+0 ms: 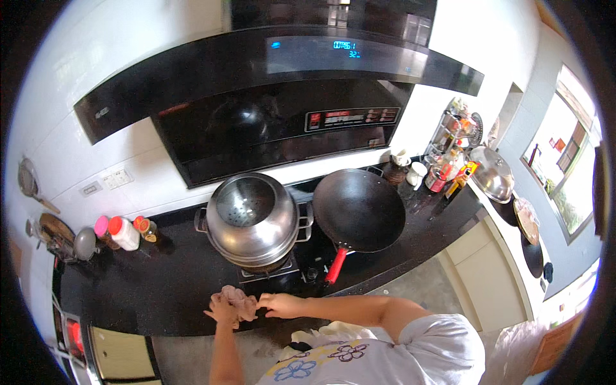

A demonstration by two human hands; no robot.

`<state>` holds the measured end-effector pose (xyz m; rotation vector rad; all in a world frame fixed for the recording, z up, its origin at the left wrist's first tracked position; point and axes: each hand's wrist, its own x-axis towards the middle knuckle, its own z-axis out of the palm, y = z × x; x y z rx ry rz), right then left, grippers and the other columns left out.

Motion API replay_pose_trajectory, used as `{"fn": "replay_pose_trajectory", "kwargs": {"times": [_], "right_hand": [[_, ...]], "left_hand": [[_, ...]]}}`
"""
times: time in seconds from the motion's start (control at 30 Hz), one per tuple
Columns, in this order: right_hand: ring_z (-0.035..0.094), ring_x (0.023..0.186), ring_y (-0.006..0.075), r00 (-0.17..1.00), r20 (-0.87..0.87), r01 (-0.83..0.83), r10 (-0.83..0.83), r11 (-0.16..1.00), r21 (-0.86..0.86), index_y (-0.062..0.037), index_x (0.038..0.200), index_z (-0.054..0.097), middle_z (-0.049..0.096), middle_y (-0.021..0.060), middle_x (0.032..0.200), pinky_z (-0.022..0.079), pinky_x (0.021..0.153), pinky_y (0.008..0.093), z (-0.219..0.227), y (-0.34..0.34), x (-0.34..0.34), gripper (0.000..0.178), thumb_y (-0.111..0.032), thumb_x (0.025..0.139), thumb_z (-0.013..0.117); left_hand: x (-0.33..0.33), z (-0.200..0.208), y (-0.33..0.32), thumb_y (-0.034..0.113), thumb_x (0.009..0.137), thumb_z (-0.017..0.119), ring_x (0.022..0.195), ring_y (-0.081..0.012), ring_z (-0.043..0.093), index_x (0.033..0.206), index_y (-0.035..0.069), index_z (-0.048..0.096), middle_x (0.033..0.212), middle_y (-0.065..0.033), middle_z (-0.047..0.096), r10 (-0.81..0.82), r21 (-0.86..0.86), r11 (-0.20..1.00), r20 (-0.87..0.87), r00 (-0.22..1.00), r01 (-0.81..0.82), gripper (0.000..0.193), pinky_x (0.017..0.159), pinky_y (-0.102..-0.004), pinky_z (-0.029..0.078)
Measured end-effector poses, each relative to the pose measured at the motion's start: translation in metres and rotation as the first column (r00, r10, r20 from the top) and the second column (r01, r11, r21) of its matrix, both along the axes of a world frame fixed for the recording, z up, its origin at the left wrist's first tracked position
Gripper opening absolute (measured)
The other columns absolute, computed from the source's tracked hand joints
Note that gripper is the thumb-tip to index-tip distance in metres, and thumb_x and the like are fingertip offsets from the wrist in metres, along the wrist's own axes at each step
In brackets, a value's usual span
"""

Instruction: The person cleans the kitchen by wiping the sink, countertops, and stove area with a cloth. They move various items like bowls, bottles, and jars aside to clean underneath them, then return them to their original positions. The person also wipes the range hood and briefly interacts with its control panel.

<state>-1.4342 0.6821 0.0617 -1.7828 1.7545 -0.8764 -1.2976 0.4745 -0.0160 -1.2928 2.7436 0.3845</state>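
A crumpled pinkish-brown cloth [242,303] is bunched up at the front edge of the black counter. My left hand [222,309] grips it from the left, some fingers sunk in its folds. From the right, my right hand [281,305] reaches in, its bent fingers closed at the cloth's right edge. Behind my hands stands a big steel steamer pot [253,240] with side handles, on the stove's left burner [276,271]. To its right is a black wok [359,208], whose red handle [336,265] points toward me.
Jars with red and pink lids [125,234] stand along the wall at left. A black range hood [282,122] hangs over the stove. Bottles and seasonings [452,170] crowd the back right corner, near a domed steel lid [493,174]. Cream cabinets [494,273] run down the right.
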Motion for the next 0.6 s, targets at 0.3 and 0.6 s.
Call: {"fn": "replay_pose_trajectory", "kwargs": {"times": [0.3,0.6], "right_hand": [[0.065,0.078,0.0296,0.524,-0.095,0.458,-0.846,0.374,-0.806,-0.0012,0.107,0.053,0.061,0.0139,0.09,0.054,0.072,0.0382,0.309,0.143,-0.155,0.025,-0.013,0.09,0.068],[0.06,0.059,0.0247,0.064,-0.277,0.398,-0.959,0.279,-0.874,-0.0088,0.159,0.02,0.056,0.0121,0.093,0.052,0.054,0.037,0.382,0.138,-0.237,0.083,-0.024,0.09,0.065]], "left_hand": [[-0.047,0.115,0.077,0.001,0.092,0.063,0.07,-0.0169,0.056,0.125,0.002,0.032,0.084,-0.0083,0.057,-0.109,0.054,0.965,-0.808,0.578,0.257,0.045,0.068,-0.027,0.047],[-0.117,0.179,0.215,0.005,0.082,0.072,0.071,-0.021,0.065,0.155,-0.004,0.01,0.126,-0.0138,0.052,-0.325,-0.071,0.872,-0.822,0.467,0.484,0.097,0.085,-0.0436,0.044]]}}
